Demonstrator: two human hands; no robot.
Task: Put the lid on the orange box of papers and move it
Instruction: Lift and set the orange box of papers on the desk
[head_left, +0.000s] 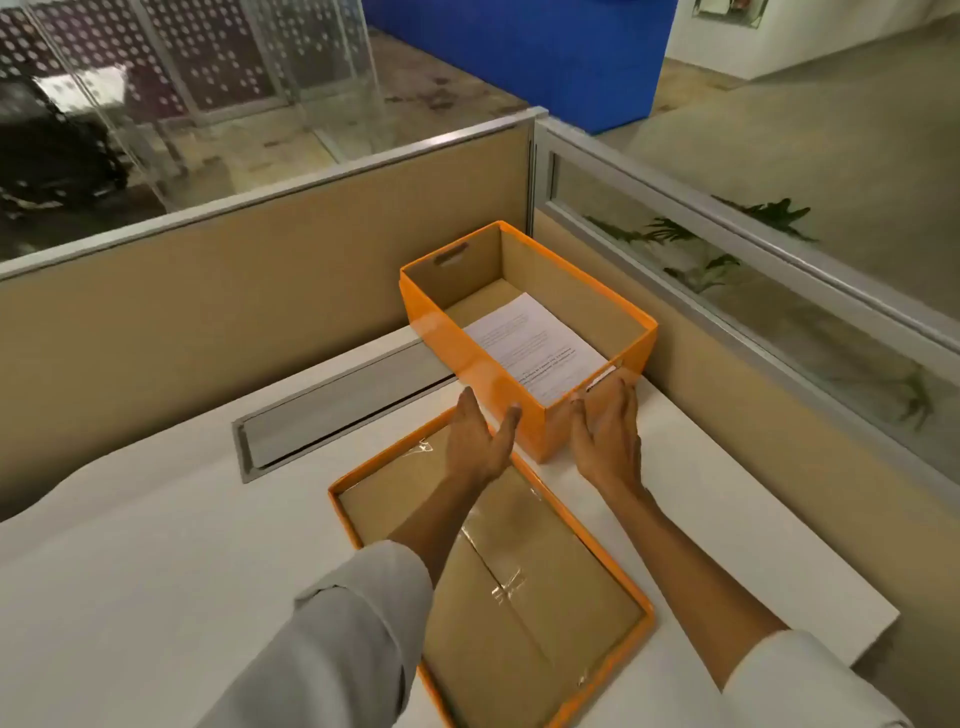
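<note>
Head view is showing the white surface (156, 571) carrying the orange box (483, 364) toward its far corner, long axis running away leftward; the lid (358, 525) is lying upturned directly beneath both forearms, nearer. Left hand (475, 441) and right hand (608, 436) are flanking the box's near corner, fingers (621, 400) spread, gripping nothing.

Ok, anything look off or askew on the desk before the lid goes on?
Nothing is damaged or spilled. The lid lies upside down on the desk, clear tape showing inside. The papers lie flat in the orange box, which sits at an angle to the desk edge.
</note>
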